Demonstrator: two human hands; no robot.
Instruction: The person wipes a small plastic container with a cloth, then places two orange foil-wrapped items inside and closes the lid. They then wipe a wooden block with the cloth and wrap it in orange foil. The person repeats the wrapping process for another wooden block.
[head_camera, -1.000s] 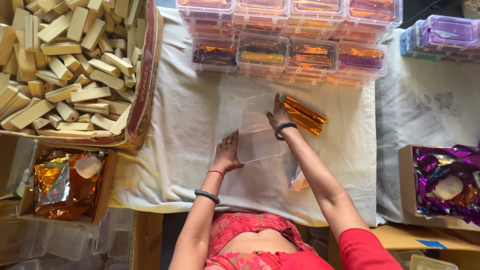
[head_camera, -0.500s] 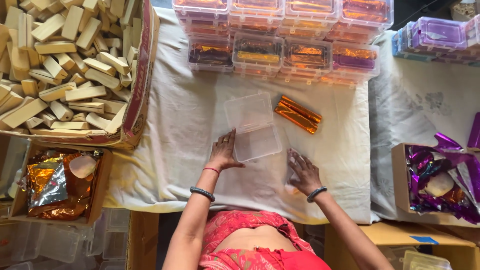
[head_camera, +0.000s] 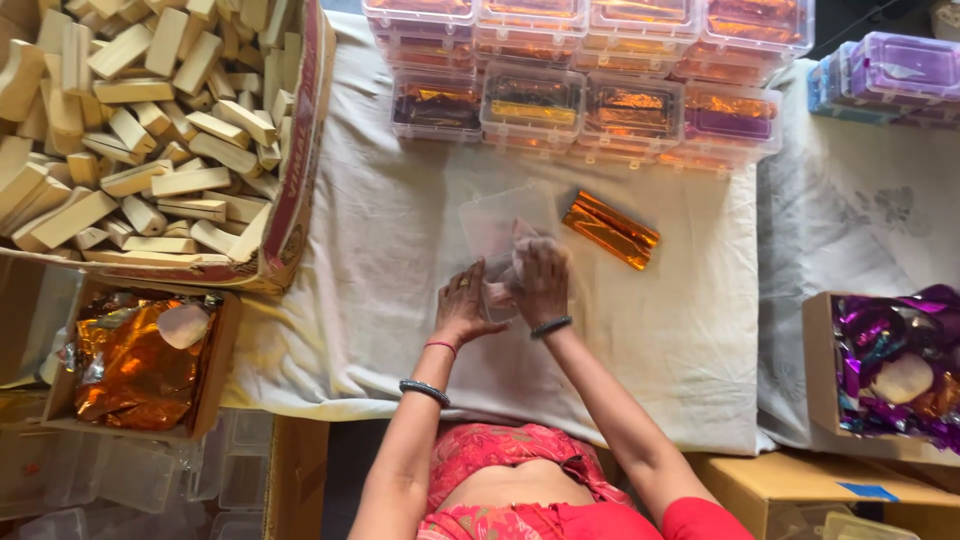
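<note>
Right now both hands meet over the middle of the table, which is draped in a white cloth. The left hand and the right hand are closed together around a crumpled clear plastic sheet, fingers curled on it; the motion blur hides just how each finger grips. Under them lies a clear plastic box, its far edge showing at 12 o'clock from the hands. Just beside the right hand, at about 2 o'clock, lie two orange foil-wrapped bars, side by side and slanted. Further off at 12 o'clock stands a row of stacked clear boxes with orange and purple foil inside. At 10 o'clock a large cardboard carton of bare wooden blocks sits on the table's corner. At 8 o'clock, lower down, is a small carton of orange foil sheets; at 3 o'clock, well apart, a carton of purple foil. Lidded purple boxes sit at the far right.
</note>
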